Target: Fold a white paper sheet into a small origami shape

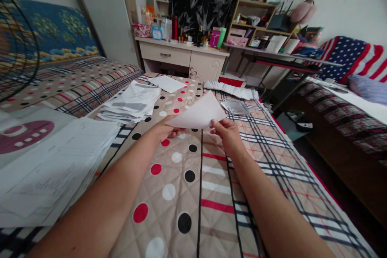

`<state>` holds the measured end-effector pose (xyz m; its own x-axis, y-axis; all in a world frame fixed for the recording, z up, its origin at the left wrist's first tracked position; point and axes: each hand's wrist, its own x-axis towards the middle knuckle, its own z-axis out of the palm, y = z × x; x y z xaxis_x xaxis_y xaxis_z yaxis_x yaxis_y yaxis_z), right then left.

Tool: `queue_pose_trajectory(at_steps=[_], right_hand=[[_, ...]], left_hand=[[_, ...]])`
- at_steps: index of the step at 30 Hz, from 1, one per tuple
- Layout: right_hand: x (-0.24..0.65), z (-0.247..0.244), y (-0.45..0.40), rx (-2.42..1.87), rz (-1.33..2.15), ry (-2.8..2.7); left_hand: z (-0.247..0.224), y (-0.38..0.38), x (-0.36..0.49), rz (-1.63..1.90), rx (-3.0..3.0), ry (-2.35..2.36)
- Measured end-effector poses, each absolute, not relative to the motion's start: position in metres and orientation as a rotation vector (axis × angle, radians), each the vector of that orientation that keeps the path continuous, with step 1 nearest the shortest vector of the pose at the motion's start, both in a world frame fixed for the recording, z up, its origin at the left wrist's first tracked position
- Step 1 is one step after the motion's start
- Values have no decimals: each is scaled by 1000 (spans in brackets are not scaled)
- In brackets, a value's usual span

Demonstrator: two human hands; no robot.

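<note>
Between my two hands a folded white sheet of paper (198, 112) is held up over the bed, its peak pointing away from me. My left hand (167, 128) grips the left corner, with part of its fingers hidden under the paper. At the lower right edge my right hand (225, 129) pinches the sheet, thumb on top. Beyond the left hand lies a stack of printed papers (133, 100), and past it a white sheet (168, 84). A clear plastic packet (236, 107) lies just beyond my right hand.
A thick pile of printed sheets (63, 161) lies at the left on the patterned bedspread (169, 213). A long white wrapped bundle (231, 89) lies near the bed's far end. A wire fan (18, 44) stands far left; a cluttered dresser (178, 53) is behind.
</note>
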<state>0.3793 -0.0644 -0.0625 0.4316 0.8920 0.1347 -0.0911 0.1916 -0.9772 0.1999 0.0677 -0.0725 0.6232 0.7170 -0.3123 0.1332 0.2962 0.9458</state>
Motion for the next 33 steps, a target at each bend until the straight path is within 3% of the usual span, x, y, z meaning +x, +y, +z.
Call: queue_pose_trajectory(at_steps=[9, 14, 22, 33], right_hand=[[382, -70, -63, -1286, 956, -798], [381, -71, -64, -1369, 929, -894], [386, -78, -63, -1425, 241, -1314], [384, -70, -69, -1425, -71, -1931]], left_hand=[[-66, 65, 197, 381, 1127, 574], [-69, 62, 197, 427, 1240, 650], [-81, 66, 204, 804, 1121, 788], [-86, 67, 207, 877, 1535, 869]])
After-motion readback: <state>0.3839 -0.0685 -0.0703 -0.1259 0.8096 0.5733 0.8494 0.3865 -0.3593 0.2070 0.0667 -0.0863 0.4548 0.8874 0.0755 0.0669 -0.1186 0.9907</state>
